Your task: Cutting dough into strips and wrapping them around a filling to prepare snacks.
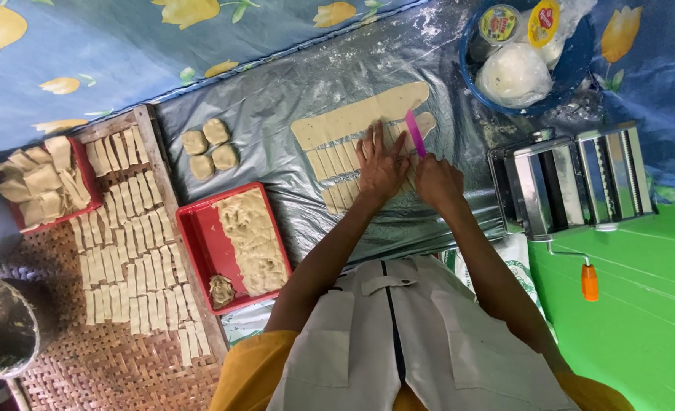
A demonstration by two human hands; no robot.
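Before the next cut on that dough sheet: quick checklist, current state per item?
1. Left hand flat on dough sheet: ok.
2. Right hand holds the pink cutter: ok.
3. Cutter edge on the sheet: ok.
4. Left fingers clear of cutter: cannot tell, very close.
5. Cut strips lie apart beside the left hand: ok.
6. Uncut sheet left beyond the cutter: ok.

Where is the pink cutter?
In the head view, the pink cutter is right of the middle, in the right hand, standing on the flat dough sheet, just beside the left hand.
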